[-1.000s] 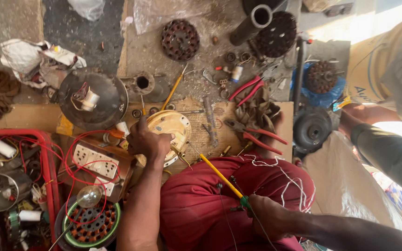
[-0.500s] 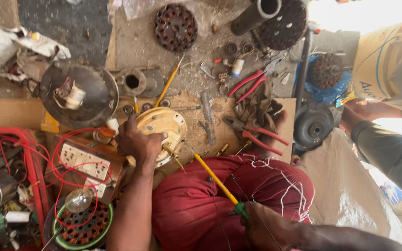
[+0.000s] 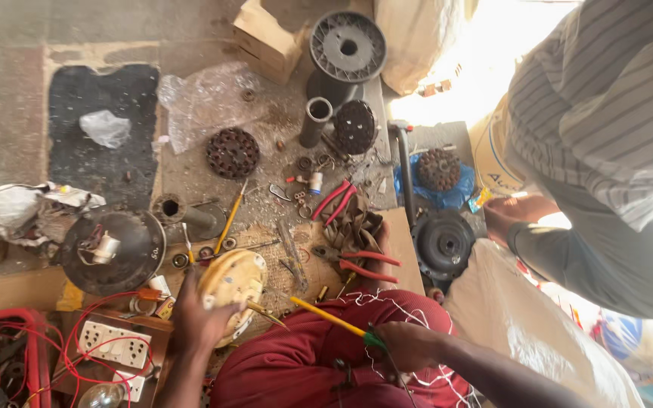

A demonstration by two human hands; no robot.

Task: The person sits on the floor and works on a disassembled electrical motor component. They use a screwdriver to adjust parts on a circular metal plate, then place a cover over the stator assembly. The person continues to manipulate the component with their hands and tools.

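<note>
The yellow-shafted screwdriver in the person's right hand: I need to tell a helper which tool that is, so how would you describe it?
Start at the dark red trousers at the bottom of the view. On them the right hand grips a screwdriver with a green handle. Its long yellow shaft points up-left toward the cream round cover in the left hand, unlike the red-handled pliers lying on the board.

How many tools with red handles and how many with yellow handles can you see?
Red-handled pliers: 2, one pair up on the floor, one pair by the knee.
Yellow-handled screwdrivers: 2, one lying on the floor, one in the right hand.
Total: 4
</note>
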